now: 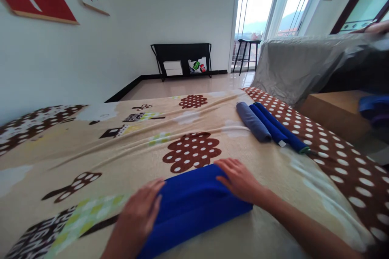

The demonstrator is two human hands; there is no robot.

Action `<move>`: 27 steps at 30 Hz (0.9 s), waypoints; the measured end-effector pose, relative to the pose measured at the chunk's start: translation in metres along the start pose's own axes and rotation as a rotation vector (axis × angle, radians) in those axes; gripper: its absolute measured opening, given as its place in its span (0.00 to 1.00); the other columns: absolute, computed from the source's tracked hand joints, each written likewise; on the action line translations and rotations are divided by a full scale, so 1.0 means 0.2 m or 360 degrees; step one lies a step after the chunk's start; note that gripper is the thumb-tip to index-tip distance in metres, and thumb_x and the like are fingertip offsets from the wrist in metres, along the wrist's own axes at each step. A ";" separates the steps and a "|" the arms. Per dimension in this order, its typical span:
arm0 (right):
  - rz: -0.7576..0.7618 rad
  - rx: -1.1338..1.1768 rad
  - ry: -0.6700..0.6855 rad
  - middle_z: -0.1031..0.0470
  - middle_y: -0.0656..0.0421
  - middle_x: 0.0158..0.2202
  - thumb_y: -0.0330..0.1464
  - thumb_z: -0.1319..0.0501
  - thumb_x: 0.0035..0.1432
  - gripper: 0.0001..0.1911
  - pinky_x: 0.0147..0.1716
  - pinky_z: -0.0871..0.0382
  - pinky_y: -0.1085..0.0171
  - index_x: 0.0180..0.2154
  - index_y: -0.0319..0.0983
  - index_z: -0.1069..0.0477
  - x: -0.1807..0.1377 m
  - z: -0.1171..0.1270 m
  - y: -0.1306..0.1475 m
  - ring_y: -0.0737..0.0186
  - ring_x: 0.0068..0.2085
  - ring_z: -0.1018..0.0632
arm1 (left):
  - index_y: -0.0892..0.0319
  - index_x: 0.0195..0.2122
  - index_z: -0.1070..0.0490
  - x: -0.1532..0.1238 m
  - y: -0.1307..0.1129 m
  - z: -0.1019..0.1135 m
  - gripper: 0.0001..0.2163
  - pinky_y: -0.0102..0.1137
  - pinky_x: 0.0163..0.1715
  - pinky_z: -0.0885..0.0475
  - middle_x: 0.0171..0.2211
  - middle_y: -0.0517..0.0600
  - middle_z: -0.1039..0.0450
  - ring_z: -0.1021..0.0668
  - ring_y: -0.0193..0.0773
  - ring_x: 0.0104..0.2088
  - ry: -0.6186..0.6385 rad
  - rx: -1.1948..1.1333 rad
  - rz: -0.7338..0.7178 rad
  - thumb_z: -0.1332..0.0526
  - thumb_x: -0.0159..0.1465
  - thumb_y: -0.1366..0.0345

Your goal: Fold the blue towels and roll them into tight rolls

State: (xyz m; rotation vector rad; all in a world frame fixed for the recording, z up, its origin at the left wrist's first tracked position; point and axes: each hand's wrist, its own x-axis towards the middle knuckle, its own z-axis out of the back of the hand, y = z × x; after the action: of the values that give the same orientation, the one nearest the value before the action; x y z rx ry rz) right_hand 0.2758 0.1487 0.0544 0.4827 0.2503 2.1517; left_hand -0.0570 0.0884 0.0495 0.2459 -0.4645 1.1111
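Note:
A folded bright blue cloth lies on the patterned blanket, close in front of me. My left hand rests against the left end of the cloth, its fingers stretched along the edge and slightly blurred. At the far right corner, my right hand lies on the cloth with fingers extended and thumb apart. Beyond my right hand sit a grey-blue cloth roll and two bright blue cloth rolls, side by side. A small white tag shows on one blue roll.
A brown polka-dot border runs along the blanket's right side. Past it stand a cardboard box and a plastic-covered piece of furniture. Another person's hand shows at the right edge. A black rack and stool stand farther back.

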 end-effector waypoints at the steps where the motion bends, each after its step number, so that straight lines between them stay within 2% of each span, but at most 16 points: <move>1: 0.0128 0.0056 0.0100 0.34 0.54 0.63 0.44 0.48 0.69 0.25 0.60 0.39 0.55 0.64 0.46 0.40 -0.02 -0.01 0.07 0.58 0.62 0.32 | 0.51 0.62 0.37 0.02 -0.09 0.01 0.20 0.37 0.56 0.31 0.60 0.51 0.29 0.27 0.41 0.58 0.0128 -0.0034 -0.0141 0.47 0.69 0.62; 3: 0.0325 0.0180 0.0339 0.43 0.57 0.68 0.51 0.51 0.68 0.31 0.64 0.44 0.53 0.68 0.50 0.48 -0.04 -0.05 0.15 0.59 0.67 0.40 | 0.50 0.67 0.43 0.05 -0.23 -0.01 0.24 0.35 0.57 0.31 0.64 0.49 0.35 0.30 0.39 0.62 0.0403 -0.0090 -0.0304 0.47 0.70 0.59; 4: 0.0361 0.0220 0.0435 0.47 0.58 0.69 0.52 0.53 0.68 0.32 0.66 0.46 0.52 0.69 0.49 0.50 -0.05 -0.07 0.16 0.59 0.69 0.43 | 0.49 0.67 0.45 0.06 -0.25 -0.02 0.25 0.36 0.57 0.31 0.65 0.49 0.37 0.31 0.39 0.63 0.0521 -0.0103 -0.0306 0.47 0.70 0.57; 6: 0.0282 0.0199 0.0486 0.50 0.60 0.70 0.52 0.55 0.69 0.32 0.67 0.51 0.51 0.69 0.50 0.51 -0.08 -0.10 0.11 0.60 0.70 0.47 | 0.48 0.68 0.47 0.03 -0.22 -0.07 0.25 0.40 0.58 0.32 0.66 0.49 0.39 0.33 0.41 0.64 0.0666 -0.0098 -0.0165 0.49 0.70 0.53; 8: 0.0130 0.0107 0.0418 0.51 0.60 0.70 0.51 0.55 0.69 0.30 0.68 0.53 0.49 0.69 0.51 0.50 -0.11 -0.10 0.00 0.59 0.70 0.47 | 0.46 0.68 0.49 -0.05 -0.12 -0.10 0.25 0.46 0.60 0.35 0.67 0.49 0.42 0.35 0.44 0.66 0.0706 -0.0051 0.0074 0.50 0.70 0.52; 10: 0.0017 0.0035 0.0350 0.50 0.58 0.70 0.50 0.55 0.70 0.30 0.68 0.53 0.46 0.69 0.50 0.51 -0.14 -0.08 -0.13 0.57 0.70 0.47 | 0.45 0.68 0.49 -0.12 -0.02 -0.12 0.25 0.50 0.60 0.37 0.67 0.50 0.43 0.36 0.46 0.66 0.0670 0.0003 0.0259 0.50 0.70 0.52; 13: -0.0051 -0.0004 0.0307 0.49 0.55 0.69 0.48 0.56 0.71 0.30 0.67 0.52 0.44 0.69 0.47 0.51 -0.18 -0.02 -0.23 0.56 0.70 0.47 | 0.48 0.67 0.44 -0.20 0.04 -0.10 0.24 0.53 0.60 0.38 0.65 0.53 0.38 0.32 0.47 0.64 0.0525 0.0090 0.0323 0.51 0.70 0.54; 16: -0.0051 -0.0032 0.0267 0.51 0.55 0.70 0.45 0.54 0.71 0.29 0.67 0.51 0.45 0.69 0.47 0.52 -0.27 0.04 -0.22 0.57 0.71 0.49 | 0.51 0.64 0.38 -0.24 -0.03 0.02 0.22 0.53 0.60 0.40 0.63 0.56 0.34 0.28 0.49 0.60 0.0155 0.0215 0.0195 0.47 0.69 0.58; 18: 0.0051 -0.0107 0.0205 0.52 0.56 0.71 0.43 0.51 0.71 0.29 0.66 0.48 0.47 0.69 0.48 0.52 -0.37 0.07 -0.18 0.57 0.70 0.48 | 0.51 0.63 0.38 -0.31 -0.11 0.12 0.23 0.49 0.58 0.38 0.61 0.56 0.32 0.27 0.48 0.59 -0.0021 0.0227 0.0042 0.43 0.67 0.63; 20: 0.0210 -0.0236 0.0106 0.48 0.56 0.70 0.39 0.48 0.69 0.29 0.64 0.45 0.50 0.68 0.49 0.50 -0.50 0.08 -0.14 0.58 0.69 0.43 | 0.50 0.63 0.38 -0.39 -0.18 0.19 0.25 0.42 0.54 0.34 0.57 0.53 0.27 0.24 0.45 0.56 -0.0033 0.0225 -0.0103 0.40 0.64 0.67; 22: 0.0338 -0.0367 0.0012 0.40 0.56 0.66 0.33 0.45 0.67 0.29 0.63 0.44 0.52 0.67 0.47 0.46 -0.60 0.07 -0.11 0.59 0.66 0.37 | 0.51 0.62 0.36 -0.49 -0.22 0.21 0.26 0.40 0.52 0.34 0.53 0.51 0.23 0.22 0.44 0.52 0.0011 0.0273 -0.0174 0.40 0.62 0.70; 24: 0.0394 -0.0440 -0.0075 0.32 0.56 0.62 0.28 0.45 0.65 0.27 0.61 0.43 0.54 0.65 0.43 0.41 -0.66 0.03 -0.08 0.60 0.62 0.32 | 0.55 0.61 0.35 -0.55 -0.25 0.18 0.26 0.39 0.51 0.34 0.52 0.52 0.23 0.22 0.44 0.50 0.0025 0.0313 -0.0167 0.40 0.60 0.71; 27: 0.0345 -0.0408 -0.0209 0.26 0.56 0.55 0.23 0.48 0.63 0.24 0.58 0.43 0.54 0.59 0.41 0.36 -0.63 -0.05 -0.04 0.60 0.57 0.28 | 0.58 0.59 0.33 -0.56 -0.26 0.09 0.24 0.41 0.51 0.34 0.51 0.55 0.22 0.22 0.46 0.49 -0.0031 0.0330 -0.0066 0.42 0.60 0.72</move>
State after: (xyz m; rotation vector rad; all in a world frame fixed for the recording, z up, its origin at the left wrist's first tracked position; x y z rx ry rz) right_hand 0.3450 0.0505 0.0119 0.5182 -0.1571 2.3090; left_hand -0.0552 -0.0307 0.0148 0.4465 -0.3600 1.1173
